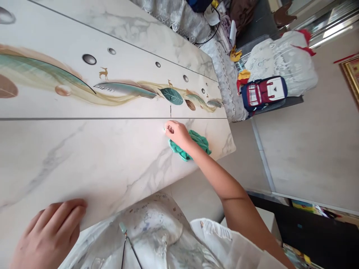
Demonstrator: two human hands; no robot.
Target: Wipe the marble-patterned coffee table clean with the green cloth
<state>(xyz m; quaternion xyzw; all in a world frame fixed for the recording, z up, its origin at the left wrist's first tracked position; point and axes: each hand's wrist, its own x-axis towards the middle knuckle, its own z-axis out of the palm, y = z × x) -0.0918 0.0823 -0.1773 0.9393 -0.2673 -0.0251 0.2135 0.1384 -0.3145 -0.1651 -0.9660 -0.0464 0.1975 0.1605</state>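
The marble panel point(84, 157) lies wide and bare to the left, its edge just right of the green cloth point(196, 144). The right hand point(176, 133) is closed on that cloth, which bunches beneath and right of it. The left hand point(49, 233) rests flat and open, holding nothing, at the panel's near edge.

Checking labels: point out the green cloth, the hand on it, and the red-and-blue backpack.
green cloth point(200, 142): head view, bunched part past the wrist.
right hand point(176, 133): head view, back of the hand, pressing the cloth.
red-and-blue backpack point(265, 92): head view, red front panel.
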